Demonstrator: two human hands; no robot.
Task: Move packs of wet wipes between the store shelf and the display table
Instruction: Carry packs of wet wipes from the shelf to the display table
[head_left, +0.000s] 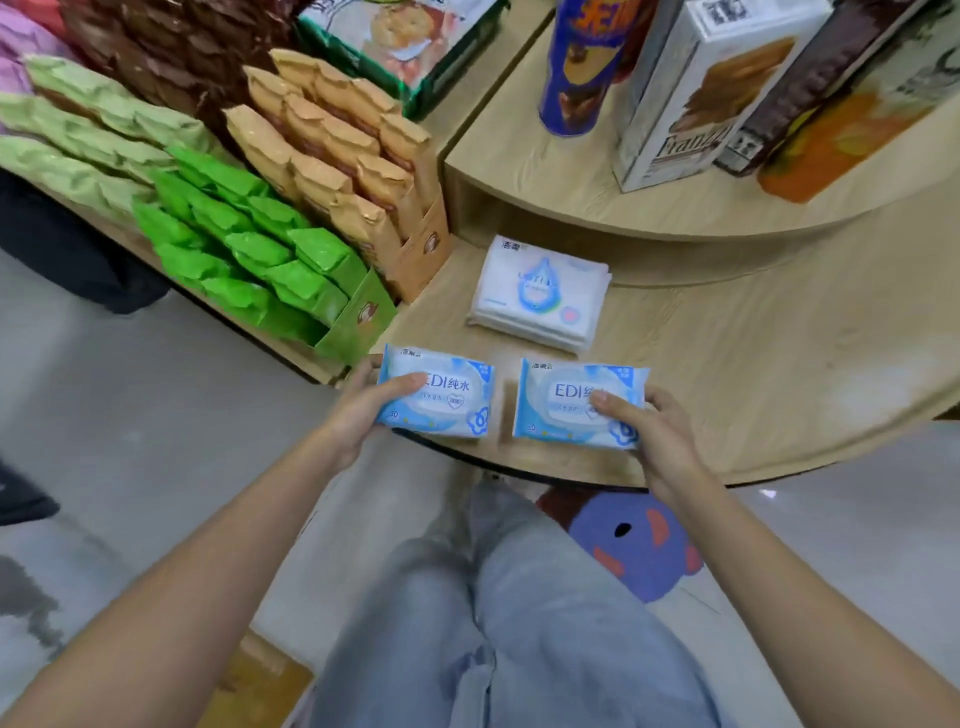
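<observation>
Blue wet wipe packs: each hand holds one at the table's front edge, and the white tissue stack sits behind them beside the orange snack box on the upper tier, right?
Not quite. The head view shows the white tissue stack on the lower tier, under the upper tier's overhang. The rest holds: left hand and right hand each grip a blue wet wipe pack.

Upper right: blue snack tube (576, 67) and biscuit box (691, 88) cropped by top edge. Lower centre: purple plush toy (636, 545) partly hidden beneath counter (779, 374). Left fingers (363, 371) concealed behind wipes pack (441, 397).

Both bare forearms reach forward. Left hand (363, 410) and right hand (657, 431) each clamp 1 pack, thumb on top, fingers underneath.
</observation>
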